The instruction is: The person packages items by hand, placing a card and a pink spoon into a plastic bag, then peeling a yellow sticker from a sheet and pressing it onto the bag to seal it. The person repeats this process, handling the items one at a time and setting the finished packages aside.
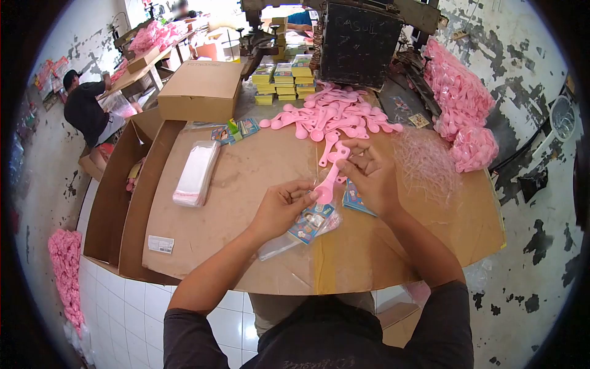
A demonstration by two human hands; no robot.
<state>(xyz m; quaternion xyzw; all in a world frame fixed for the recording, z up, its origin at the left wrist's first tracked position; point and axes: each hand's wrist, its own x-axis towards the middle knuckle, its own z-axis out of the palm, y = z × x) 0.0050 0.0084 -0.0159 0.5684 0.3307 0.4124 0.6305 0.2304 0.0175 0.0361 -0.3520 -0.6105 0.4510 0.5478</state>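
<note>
Between my two hands is a pink plastic measuring spoon [326, 192], its round bowl low and its handle slanting up to the right. My left hand [284, 206] is closed, thumb and fingers pinching the bowl's edge. At the handle's upper part my right hand [373, 178] is closed too, its thumb and fingertips around the pink plastic. Below the spoon, a blue printed card [310, 224] lies with a clear plastic bag on the cardboard. More blue cards [356, 200] lie partly hidden under my right hand. Just beyond, there is a pile of pink spoons [335, 111].
A stack of clear bags [196, 172] lies on the left of the cardboard-covered table [246, 160]. Behind stand a closed carton [203, 89], stacked cards [283, 80] and a dark machine [356, 46]. Bagged pink spoons [458, 92] sit at right. A person [89, 107] crouches far left.
</note>
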